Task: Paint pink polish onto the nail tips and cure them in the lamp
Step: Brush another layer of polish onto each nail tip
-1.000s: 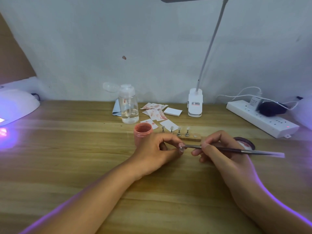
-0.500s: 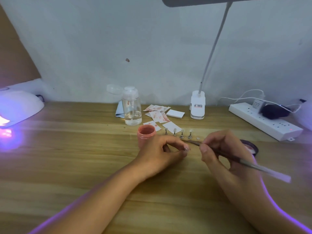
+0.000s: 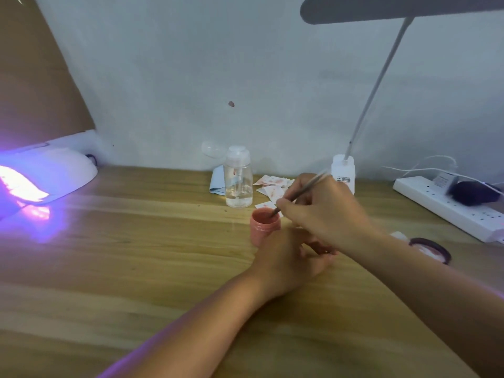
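Reload step: R hand (image 3: 324, 214) pinches brush (image 3: 297, 193), bristles dipped in open pink polish pot (image 3: 265, 223) just beyond L hand (image 3: 289, 261), whose curled fingers are part hidden, contents can't be told; recommend small load, wipe excess on rim, lift w/o drips; cure lamp (image 3: 46, 175) glowing well left of both hands.

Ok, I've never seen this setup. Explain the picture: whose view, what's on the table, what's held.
No machine: a person's bare hands, filmed by a head-worn camera looking down. The right hand holds a brush, tip in the open pink jar. The left hand rests on the table by the jar, fingers curled; what they hold is hidden. A curing lamp glows purple far left. Behind: bottle, stained wipes, desk lamp, power strip.
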`<state>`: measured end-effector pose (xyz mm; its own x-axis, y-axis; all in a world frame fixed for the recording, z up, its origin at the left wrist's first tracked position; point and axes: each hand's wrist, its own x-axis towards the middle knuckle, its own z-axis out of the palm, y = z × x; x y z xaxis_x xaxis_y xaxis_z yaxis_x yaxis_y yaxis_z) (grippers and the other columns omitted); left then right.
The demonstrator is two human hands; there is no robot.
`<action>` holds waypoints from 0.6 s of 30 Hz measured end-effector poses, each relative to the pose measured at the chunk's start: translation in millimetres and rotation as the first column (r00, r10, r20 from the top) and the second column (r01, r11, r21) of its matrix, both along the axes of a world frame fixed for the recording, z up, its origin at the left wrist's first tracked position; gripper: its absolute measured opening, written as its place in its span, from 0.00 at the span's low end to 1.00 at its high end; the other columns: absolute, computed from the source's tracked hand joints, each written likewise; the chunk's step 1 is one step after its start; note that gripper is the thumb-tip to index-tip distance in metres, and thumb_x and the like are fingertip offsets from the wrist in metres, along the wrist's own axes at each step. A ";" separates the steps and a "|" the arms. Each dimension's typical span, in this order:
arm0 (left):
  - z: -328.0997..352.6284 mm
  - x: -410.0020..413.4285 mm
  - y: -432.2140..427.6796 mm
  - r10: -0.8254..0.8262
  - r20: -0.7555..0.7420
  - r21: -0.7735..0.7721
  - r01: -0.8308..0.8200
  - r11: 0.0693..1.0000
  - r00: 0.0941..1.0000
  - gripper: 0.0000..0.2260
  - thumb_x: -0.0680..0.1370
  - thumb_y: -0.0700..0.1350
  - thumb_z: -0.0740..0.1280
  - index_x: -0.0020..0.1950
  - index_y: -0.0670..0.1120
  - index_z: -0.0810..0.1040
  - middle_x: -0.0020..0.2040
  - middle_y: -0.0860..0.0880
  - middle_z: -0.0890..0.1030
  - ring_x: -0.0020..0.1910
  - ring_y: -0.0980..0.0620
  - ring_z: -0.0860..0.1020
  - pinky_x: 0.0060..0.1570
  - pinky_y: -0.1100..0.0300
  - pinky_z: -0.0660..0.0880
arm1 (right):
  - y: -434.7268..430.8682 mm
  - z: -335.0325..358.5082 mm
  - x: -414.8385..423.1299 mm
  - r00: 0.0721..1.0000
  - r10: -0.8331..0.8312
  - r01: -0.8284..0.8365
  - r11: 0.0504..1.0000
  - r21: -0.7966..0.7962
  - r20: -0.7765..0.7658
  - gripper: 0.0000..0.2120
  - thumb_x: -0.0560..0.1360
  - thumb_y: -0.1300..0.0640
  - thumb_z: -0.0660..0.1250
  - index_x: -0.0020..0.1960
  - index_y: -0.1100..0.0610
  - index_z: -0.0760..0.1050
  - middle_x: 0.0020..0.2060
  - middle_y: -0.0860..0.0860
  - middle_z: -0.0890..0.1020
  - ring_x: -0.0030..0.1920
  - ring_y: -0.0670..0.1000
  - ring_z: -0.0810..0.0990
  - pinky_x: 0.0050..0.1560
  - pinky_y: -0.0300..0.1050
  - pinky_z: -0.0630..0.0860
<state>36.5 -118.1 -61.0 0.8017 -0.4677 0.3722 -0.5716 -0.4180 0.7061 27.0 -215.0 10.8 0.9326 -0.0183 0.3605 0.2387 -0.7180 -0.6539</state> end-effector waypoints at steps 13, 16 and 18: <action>0.2 -0.7 -4.9 -0.007 -0.048 0.022 0.008 1.000 0.999 0.15 0.74 0.43 0.71 0.35 0.63 0.76 0.36 0.66 0.80 0.32 0.65 0.74 0.37 0.70 0.67 | -27.9 -3.2 -31.2 0.988 0.054 -0.114 0.889 0.444 0.146 0.06 0.76 0.62 0.66 0.41 0.54 0.73 0.33 0.50 0.85 0.31 0.45 0.79 0.33 0.38 0.76; 0.1 -0.7 -6.2 -0.007 -0.076 -0.028 0.005 1.000 0.997 0.15 0.74 0.43 0.71 0.35 0.63 0.76 0.46 0.58 0.84 0.32 0.63 0.73 0.39 0.66 0.69 | -59.6 -15.7 -60.0 0.986 0.027 -0.131 0.741 0.659 0.165 0.06 0.74 0.61 0.69 0.41 0.54 0.74 0.35 0.55 0.84 0.36 0.48 0.79 0.41 0.37 0.78; -0.1 -0.8 -6.7 -0.011 -0.088 -0.047 0.007 0.999 0.996 0.14 0.74 0.43 0.72 0.36 0.63 0.77 0.48 0.56 0.85 0.30 0.64 0.72 0.36 0.67 0.68 | -76.2 -29.8 -72.3 0.995 -0.005 -0.069 0.665 0.744 0.097 0.06 0.71 0.58 0.71 0.40 0.54 0.74 0.33 0.54 0.81 0.37 0.50 0.77 0.46 0.44 0.77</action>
<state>35.7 -124.8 -61.1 0.8279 -0.4594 0.3217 -0.5101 -0.3786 0.7723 -45.3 -291.2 -19.0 0.9049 -0.2861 0.3150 0.3316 0.0101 -0.9434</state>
